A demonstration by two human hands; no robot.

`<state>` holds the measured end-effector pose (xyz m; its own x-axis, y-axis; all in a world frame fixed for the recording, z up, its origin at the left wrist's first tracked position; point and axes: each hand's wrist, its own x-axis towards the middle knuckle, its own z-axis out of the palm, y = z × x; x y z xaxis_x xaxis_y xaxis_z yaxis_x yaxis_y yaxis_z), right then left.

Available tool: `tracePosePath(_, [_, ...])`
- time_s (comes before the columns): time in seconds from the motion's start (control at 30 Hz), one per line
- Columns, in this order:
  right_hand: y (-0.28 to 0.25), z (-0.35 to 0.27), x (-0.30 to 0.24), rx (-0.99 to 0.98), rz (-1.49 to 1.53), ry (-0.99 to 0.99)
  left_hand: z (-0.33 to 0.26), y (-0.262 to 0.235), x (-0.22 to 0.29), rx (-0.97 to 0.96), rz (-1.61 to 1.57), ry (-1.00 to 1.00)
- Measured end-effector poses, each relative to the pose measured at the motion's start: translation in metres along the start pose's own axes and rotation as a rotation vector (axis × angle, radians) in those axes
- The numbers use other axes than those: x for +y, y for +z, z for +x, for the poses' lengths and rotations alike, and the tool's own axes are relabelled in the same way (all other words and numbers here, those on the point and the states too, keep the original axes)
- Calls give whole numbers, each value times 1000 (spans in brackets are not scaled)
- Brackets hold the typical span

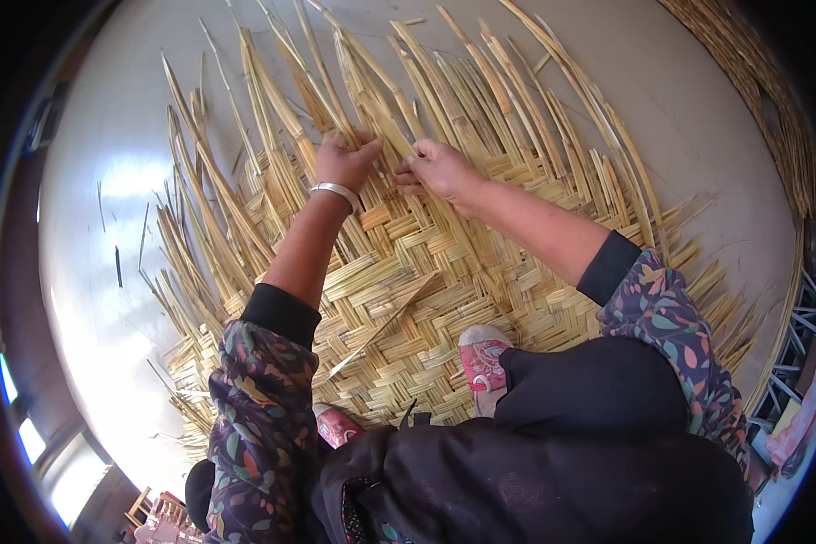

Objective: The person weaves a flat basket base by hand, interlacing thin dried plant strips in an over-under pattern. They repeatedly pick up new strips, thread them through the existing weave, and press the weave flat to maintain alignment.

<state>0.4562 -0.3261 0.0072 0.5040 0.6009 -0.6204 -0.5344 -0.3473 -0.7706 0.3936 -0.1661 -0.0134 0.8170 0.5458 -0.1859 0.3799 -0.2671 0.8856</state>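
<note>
A half-woven mat of flat, straw-coloured reed strips (381,295) lies on the floor under me, its loose strip ends fanning out ahead. At its far woven edge, my left hand (343,165), with a silvery bangle on the wrist, is closed around some reed strips. Just to the right, my right hand (440,174) pinches a reed strip (414,168) between thumb and fingers. The two hands are close together but apart. One thin loose strip (385,324) lies slantwise over the weave nearer to me.
My feet, in red patterned shoes (482,360), stand on the mat. A bundle of long brown reeds (743,68) lies at the far right. Small dark scraps (118,266) are scattered on the pale floor (109,208) at left. Metal-legged furniture (793,340) stands at the right edge.
</note>
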Motion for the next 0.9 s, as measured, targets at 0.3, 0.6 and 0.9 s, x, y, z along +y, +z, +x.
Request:
tracePosePath(0.3, [4, 2, -17, -21, -204, 33, -7, -1, 8, 38, -236, -118])
tracePosePath(0.6, [3, 4, -14, -16, -183, 49, -23, -16, 21, -193, -246, -517])
tracePosePath(0.9, [1, 2, -13, -64, -138, 37, -29, -20, -9, -246, -239, -455])
